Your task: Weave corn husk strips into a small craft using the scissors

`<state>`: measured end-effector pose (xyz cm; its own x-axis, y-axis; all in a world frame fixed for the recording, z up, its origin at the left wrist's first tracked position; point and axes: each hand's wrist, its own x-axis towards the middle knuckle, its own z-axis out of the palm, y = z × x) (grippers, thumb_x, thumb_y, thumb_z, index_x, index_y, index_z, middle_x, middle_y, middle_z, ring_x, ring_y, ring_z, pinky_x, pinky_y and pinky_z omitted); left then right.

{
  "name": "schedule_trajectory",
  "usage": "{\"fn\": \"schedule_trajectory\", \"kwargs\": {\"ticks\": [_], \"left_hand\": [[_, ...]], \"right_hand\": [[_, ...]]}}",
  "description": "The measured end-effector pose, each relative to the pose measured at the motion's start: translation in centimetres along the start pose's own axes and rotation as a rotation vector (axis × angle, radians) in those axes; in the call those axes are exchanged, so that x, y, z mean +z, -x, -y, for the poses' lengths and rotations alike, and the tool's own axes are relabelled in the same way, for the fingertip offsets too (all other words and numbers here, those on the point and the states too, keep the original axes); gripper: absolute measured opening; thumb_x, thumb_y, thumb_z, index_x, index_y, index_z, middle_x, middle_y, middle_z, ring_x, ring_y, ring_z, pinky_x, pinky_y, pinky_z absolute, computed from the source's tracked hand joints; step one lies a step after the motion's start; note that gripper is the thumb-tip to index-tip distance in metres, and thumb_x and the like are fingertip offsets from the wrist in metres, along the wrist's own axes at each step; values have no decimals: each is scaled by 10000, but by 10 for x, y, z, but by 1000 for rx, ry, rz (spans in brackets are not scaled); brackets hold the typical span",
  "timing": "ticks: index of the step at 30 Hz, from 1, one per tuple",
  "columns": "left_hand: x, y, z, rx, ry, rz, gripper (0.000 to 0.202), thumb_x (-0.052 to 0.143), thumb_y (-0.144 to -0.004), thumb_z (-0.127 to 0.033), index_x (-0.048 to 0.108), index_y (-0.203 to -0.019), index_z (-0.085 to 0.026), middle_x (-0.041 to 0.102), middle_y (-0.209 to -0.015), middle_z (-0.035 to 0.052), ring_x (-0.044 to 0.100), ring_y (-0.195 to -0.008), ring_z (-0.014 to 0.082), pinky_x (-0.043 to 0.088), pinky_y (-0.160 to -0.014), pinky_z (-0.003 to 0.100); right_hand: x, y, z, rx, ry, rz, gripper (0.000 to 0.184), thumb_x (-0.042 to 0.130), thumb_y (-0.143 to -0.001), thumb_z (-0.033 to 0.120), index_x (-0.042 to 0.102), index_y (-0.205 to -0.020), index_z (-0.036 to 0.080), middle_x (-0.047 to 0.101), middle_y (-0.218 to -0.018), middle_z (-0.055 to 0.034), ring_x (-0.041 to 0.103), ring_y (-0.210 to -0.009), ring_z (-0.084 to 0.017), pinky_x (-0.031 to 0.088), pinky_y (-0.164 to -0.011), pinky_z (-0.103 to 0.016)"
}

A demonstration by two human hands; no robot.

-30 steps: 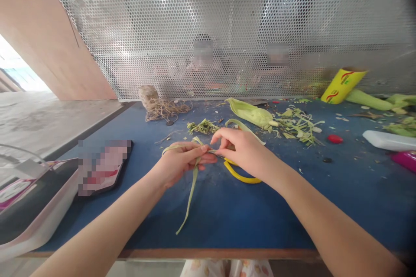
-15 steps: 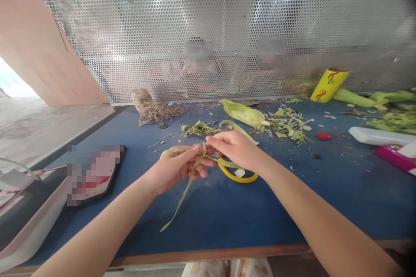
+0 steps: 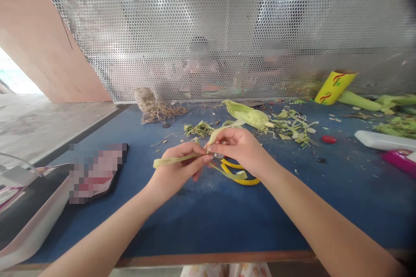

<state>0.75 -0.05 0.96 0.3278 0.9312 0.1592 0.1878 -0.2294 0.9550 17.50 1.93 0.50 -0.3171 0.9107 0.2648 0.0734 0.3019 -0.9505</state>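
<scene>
My left hand (image 3: 175, 171) pinches pale green corn husk strips (image 3: 164, 162) near their crossing point, one end sticking out to the left over the knuckles. Fingertip to fingertip with it, my right hand (image 3: 242, 145) grips the same strips, and one length arches up over its fingers. Another end hangs down to the right. Whether the crossing is a knot is hidden by the fingers. Scissors with yellow handles (image 3: 248, 182) lie on the table under my right hand. Just behind are a green corn husk (image 3: 248, 116) and a small heap of knotted husk strips (image 3: 199, 128).
Husk shreds (image 3: 295, 125) litter the blue table (image 3: 195, 225). Twine (image 3: 162, 112) lies back left, a phone (image 3: 97, 173) at left. A yellow tube (image 3: 334, 88), white object (image 3: 383, 140) and red piece (image 3: 328, 139) are right. A perforated metal screen (image 3: 208, 21) stands behind; people sit beyond.
The long end that hung toward the front edge is no longer there. A strip now arches above my right fingers. My left hand has turned over, knuckles up, and the view has shifted slightly.
</scene>
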Motion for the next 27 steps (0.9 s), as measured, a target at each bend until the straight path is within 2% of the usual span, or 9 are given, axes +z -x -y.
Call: {"fn": "schedule_trajectory", "kwargs": {"ticks": [7,10,13,16,18,20,22,24,27], "left_hand": [[-5,1,-4,53,-77,1,142,625,-696,-237,543,-618,-152,614,-590,7,505,-489,85,408,-489,205],[-6,4,-4,73,-71,-1,104,622,-706,-233,552,-737,-162,621,-602,6,482,-450,78,392,-449,201],[-3,9,-3,124,8,-2,371,640,-698,-200,398,-978,-228,616,-581,-42,459,-401,70,380,-414,190],[0,14,-3,172,90,23,435,640,-702,-184,255,-890,-263,629,-595,-63,483,-396,69,377,-400,175],[0,15,-3,178,145,63,451,632,-710,-175,200,-806,-263,647,-621,-56,487,-384,68,373,-384,168],[-2,14,-4,169,221,148,431,606,-737,-182,185,-779,-263,659,-641,-49,475,-362,64,372,-368,166],[-7,12,-3,164,316,258,351,548,-786,-225,199,-802,-267,654,-627,-47,458,-340,63,354,-345,159],[-11,9,-2,166,410,316,305,515,-808,-256,211,-826,-271,635,-591,-56,438,-324,62,322,-325,147],[-13,6,0,111,495,330,280,503,-809,-267,225,-847,-270,610,-546,-64,430,-324,68,303,-332,155]], "right_hand": [[-2,1,5,-63,112,-88,158,663,-657,324,630,-679,171,574,-746,-13,495,-647,-112,393,-609,-264],[-5,2,9,-175,66,-3,97,652,-681,279,620,-686,188,592,-821,-11,526,-689,-115,415,-671,-282],[-10,4,14,-282,20,156,70,562,-764,232,624,-788,210,601,-955,-26,561,-865,-152,430,-766,-313],[-13,6,19,-360,119,106,182,465,-815,174,601,-923,229,568,-1101,-37,497,-1065,-182,408,-853,-345],[-12,6,20,-394,223,44,234,488,-801,166,571,-1007,241,524,-1188,-30,448,-1130,-188,377,-905,-363],[-10,6,19,-366,255,75,326,544,-779,203,523,-1100,255,479,-1252,-25,427,-1149,-189,362,-931,-369],[-7,6,15,-254,148,185,401,551,-786,257,460,-1176,257,503,-1224,-38,465,-1106,-174,393,-906,-354],[-3,5,10,-103,-29,291,370,518,-811,286,455,-1171,232,591,-1058,-47,552,-964,-145,454,-819,-314],[1,5,6,7,-165,312,264,562,-778,291,547,-1022,192,615,-753,-2,574,-651,-91,480,-617,-229]]}}
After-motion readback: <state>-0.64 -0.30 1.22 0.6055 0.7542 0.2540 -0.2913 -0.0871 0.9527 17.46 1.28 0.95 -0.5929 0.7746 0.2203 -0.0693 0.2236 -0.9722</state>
